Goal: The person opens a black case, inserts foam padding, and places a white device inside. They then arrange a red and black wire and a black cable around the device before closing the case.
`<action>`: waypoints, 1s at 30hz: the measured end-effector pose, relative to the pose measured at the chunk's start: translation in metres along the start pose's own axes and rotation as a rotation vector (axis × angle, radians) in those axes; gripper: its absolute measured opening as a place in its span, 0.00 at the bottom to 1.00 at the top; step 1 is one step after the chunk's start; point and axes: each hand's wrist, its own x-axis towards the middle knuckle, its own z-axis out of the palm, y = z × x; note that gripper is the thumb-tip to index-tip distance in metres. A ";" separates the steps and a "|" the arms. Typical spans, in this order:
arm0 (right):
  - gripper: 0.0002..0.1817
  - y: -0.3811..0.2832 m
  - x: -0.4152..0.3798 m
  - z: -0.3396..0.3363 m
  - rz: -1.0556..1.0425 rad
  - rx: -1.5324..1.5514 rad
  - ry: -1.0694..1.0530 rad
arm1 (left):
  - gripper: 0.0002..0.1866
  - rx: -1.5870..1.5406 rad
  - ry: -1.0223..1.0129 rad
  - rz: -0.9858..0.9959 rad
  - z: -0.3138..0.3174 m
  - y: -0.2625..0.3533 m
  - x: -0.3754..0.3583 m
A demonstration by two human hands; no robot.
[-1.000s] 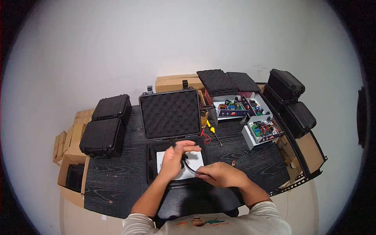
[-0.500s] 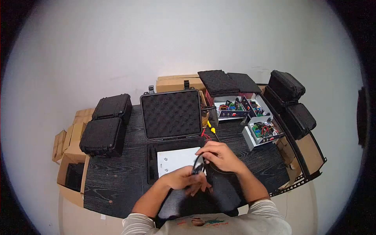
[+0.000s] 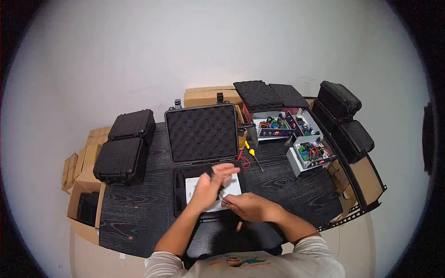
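While both hands meet over the open black case [image 3: 204, 153] on the dark table [image 3: 134, 208], the left hand [image 3: 208, 187] wraps loosely around a black cable [image 3: 221, 193]. The right hand [image 3: 248, 207] pinches what seems its other end, above the white panel [image 3: 193, 187].

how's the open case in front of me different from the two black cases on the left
The open case has its lid raised, showing egg-crate foam, and a white sheet lies in its base; the left cases are shut. It sits under both hands; they sit at the table's edge. All are black hard cases.
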 end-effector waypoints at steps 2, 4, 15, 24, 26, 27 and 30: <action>0.08 -0.002 -0.003 -0.008 -0.105 -0.138 0.032 | 0.28 0.279 -0.160 -0.075 -0.007 -0.007 -0.001; 0.07 -0.002 -0.007 -0.014 -0.189 -0.057 0.038 | 0.27 0.481 -0.323 -0.280 -0.007 0.005 -0.002; 0.13 0.016 -0.044 -0.019 0.057 0.035 -0.195 | 0.24 0.620 -0.385 -0.078 0.025 -0.024 -0.012; 0.14 -0.001 -0.066 -0.049 -0.111 -0.134 -0.087 | 0.36 0.269 -0.779 -0.453 0.034 -0.039 -0.018; 0.11 -0.019 -0.053 -0.062 -0.105 0.003 -0.046 | 0.38 0.135 -0.728 -0.553 0.025 -0.030 -0.018; 0.14 -0.024 -0.048 -0.064 -0.096 0.068 -0.006 | 0.39 0.079 -0.690 -0.602 0.019 -0.023 -0.017; 0.16 -0.045 -0.021 -0.074 -0.069 0.072 0.028 | 0.39 -0.004 -0.522 -0.613 0.002 0.007 -0.019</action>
